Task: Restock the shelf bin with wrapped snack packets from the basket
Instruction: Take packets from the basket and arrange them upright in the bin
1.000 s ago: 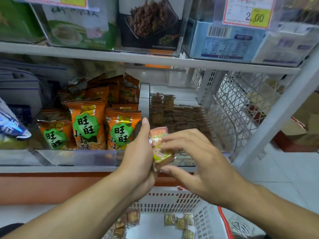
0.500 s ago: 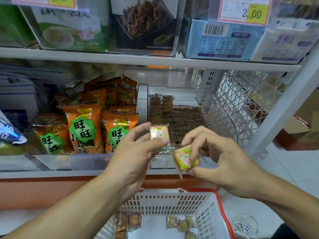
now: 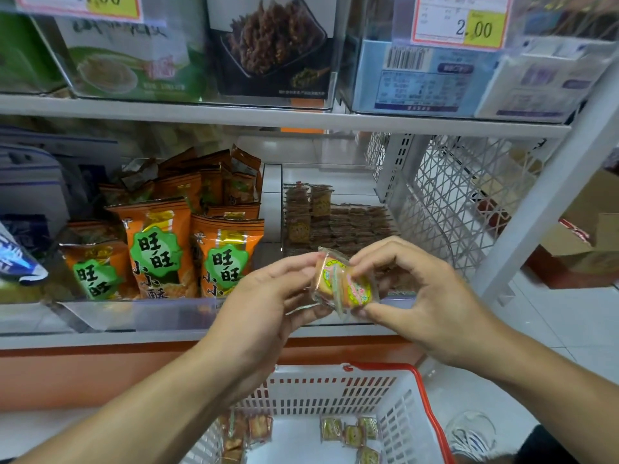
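You stand mid-restock: the clear plastic shelf bin [image 3: 335,316] already holds rows of brown wrapped packets at its far end, while several more lie in the white, red-rimmed basket [image 3: 395,410] near you. Your left hand [image 3: 264,309] and right hand [image 3: 425,296] together pinch two small yellow-and-pink wrapped snack packets [image 3: 345,286], pressed together just before the bin's near wall.

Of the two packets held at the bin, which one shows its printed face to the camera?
The right-hand packet, pinched by the right hand: its yellow-green print faces us. The left hand holds the other packet edge-on.
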The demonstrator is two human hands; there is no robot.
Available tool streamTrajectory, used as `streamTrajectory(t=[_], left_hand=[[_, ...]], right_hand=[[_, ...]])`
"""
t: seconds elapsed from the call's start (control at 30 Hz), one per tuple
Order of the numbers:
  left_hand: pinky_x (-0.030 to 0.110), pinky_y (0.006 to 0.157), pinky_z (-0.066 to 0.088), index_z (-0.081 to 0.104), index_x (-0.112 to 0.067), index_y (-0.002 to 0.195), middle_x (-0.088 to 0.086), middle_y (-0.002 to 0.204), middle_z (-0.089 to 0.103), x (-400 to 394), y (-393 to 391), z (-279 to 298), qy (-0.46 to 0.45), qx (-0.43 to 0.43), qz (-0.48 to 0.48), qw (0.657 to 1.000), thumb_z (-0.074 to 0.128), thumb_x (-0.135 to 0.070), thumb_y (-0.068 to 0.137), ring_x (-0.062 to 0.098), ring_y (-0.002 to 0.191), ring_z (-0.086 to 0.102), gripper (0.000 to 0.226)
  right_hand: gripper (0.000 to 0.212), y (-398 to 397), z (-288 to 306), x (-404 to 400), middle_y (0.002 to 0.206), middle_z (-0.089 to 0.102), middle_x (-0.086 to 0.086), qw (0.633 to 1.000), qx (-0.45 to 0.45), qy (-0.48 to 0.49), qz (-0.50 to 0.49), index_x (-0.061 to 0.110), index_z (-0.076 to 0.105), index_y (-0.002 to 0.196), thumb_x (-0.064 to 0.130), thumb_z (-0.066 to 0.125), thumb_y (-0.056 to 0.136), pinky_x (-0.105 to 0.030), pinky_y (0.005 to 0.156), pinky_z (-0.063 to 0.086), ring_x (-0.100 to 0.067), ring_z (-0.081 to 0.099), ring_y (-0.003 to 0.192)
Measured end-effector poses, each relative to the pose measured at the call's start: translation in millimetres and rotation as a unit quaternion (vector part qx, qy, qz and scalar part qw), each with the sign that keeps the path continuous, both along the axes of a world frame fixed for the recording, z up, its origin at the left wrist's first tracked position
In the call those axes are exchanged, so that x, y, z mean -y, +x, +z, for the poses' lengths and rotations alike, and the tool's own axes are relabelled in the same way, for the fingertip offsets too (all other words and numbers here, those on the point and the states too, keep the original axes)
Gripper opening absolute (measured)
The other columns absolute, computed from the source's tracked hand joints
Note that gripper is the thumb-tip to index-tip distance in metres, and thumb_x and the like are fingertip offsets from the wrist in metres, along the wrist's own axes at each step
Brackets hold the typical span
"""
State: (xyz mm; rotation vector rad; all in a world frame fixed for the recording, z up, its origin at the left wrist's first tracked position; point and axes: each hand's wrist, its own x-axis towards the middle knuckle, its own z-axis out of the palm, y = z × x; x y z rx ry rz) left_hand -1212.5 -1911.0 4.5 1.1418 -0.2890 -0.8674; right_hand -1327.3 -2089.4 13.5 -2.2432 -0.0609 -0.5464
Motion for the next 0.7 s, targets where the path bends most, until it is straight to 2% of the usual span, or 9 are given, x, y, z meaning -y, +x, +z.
streamTrajectory(t=[0.1,0.17,0.27,0.37,0.47,0.53,0.6,0.63,0.7], left_hand=[[0.03,0.078,0.063,0.069,-0.009,0.121,0.013,0.113,0.077,-1,0,-1,-0.019,-0.011,-0.001,1.0,0.057,-0.006,0.099,0.024,0.104,0.075,0.025],[0.032,0.079,0.063,0.064,-0.007,0.126,0.014,0.116,0.076,-2,1,-2,-0.036,-0.009,0.001,0.999,0.059,-0.001,0.097,0.028,0.107,0.074,0.03],[0.03,0.076,0.062,0.066,-0.011,0.125,0.011,0.116,0.077,-1,-2,-6,-0.037,0.007,0.004,0.999,0.066,0.01,0.088,0.028,0.102,0.076,0.042],[0.03,0.081,0.062,0.074,-0.02,0.117,0.01,0.114,0.077,-1,-4,-12,-0.02,0.048,-0.012,0.999,0.078,0.013,0.078,0.029,0.103,0.076,0.051],[0.028,0.076,0.062,0.08,-0.024,0.103,0.011,0.108,0.078,1,-5,-13,-0.016,0.044,-0.002,0.999,0.074,0.001,0.074,0.025,0.1,0.075,0.039],[0.028,0.072,0.061,0.08,-0.02,0.098,0.011,0.106,0.077,2,-7,-12,-0.017,0.031,0.025,0.999,0.085,-0.007,0.072,0.025,0.093,0.076,0.03],[0.028,0.07,0.06,0.079,-0.016,0.096,0.011,0.106,0.077,3,-10,-12,-0.006,0.038,0.057,0.998,0.098,-0.019,0.059,0.025,0.086,0.078,0.042],[0.027,0.068,0.06,0.078,-0.014,0.096,0.012,0.106,0.077,4,-11,-13,-0.007,0.037,0.076,0.996,0.094,-0.023,0.058,0.025,0.084,0.078,0.043],[0.025,0.065,0.059,0.075,-0.008,0.101,0.015,0.105,0.077,6,-12,-11,-0.024,0.012,0.112,0.993,0.084,-0.021,0.065,0.021,0.085,0.077,0.04]], right_hand=[[0.037,1,-2,1,0.105,0.064,0.006,0.998,-0.026,0.038,-0.032,0.032,0.066,0.1,0.034,0.088,0.071,-0.031,0.074,0.055,-0.016,0.066,0.092],[0.045,2,-1,0,0.092,0.065,0.001,0.992,-0.045,0.107,-0.045,0.03,0.067,0.097,0.049,0.09,0.064,-0.033,0.067,0.052,-0.013,0.063,0.076],[0.054,5,-7,-5,0.075,0.063,0.0,0.981,-0.05,0.172,-0.074,0.028,0.065,0.09,0.061,0.09,0.056,-0.04,0.06,0.053,-0.014,0.056,0.065],[0.052,7,-14,-16,0.073,0.064,0.004,0.98,-0.039,0.153,-0.118,0.026,0.058,0.086,0.059,0.089,0.059,-0.047,0.064,0.057,-0.009,0.058,0.066],[0.052,8,-18,-19,0.082,0.068,0.009,0.983,-0.049,0.081,-0.157,0.027,0.057,0.088,0.059,0.086,0.06,-0.021,0.066,0.049,-0.002,0.062,0.072],[0.052,9,-17,-21,0.087,0.067,0.009,0.985,-0.048,0.05,-0.156,0.029,0.058,0.089,0.061,0.086,0.059,-0.015,0.065,0.045,-0.006,0.063,0.077],[0.051,10,-15,-25,0.092,0.066,0.008,0.989,-0.043,0.042,-0.135,0.03,0.061,0.091,0.061,0.086,0.059,-0.017,0.069,0.048,-0.009,0.064,0.082],[0.051,11,-15,-27,0.095,0.066,0.008,0.989,-0.045,0.061,-0.129,0.03,0.062,0.092,0.061,0.087,0.06,-0.019,0.073,0.051,-0.011,0.066,0.085],[0.053,13,-15,-32,0.102,0.07,0.007,0.97,-0.067,0.192,-0.13,0.034,0.065,0.098,0.058,0.09,0.057,-0.028,0.081,0.058,-0.014,0.071,0.09]])
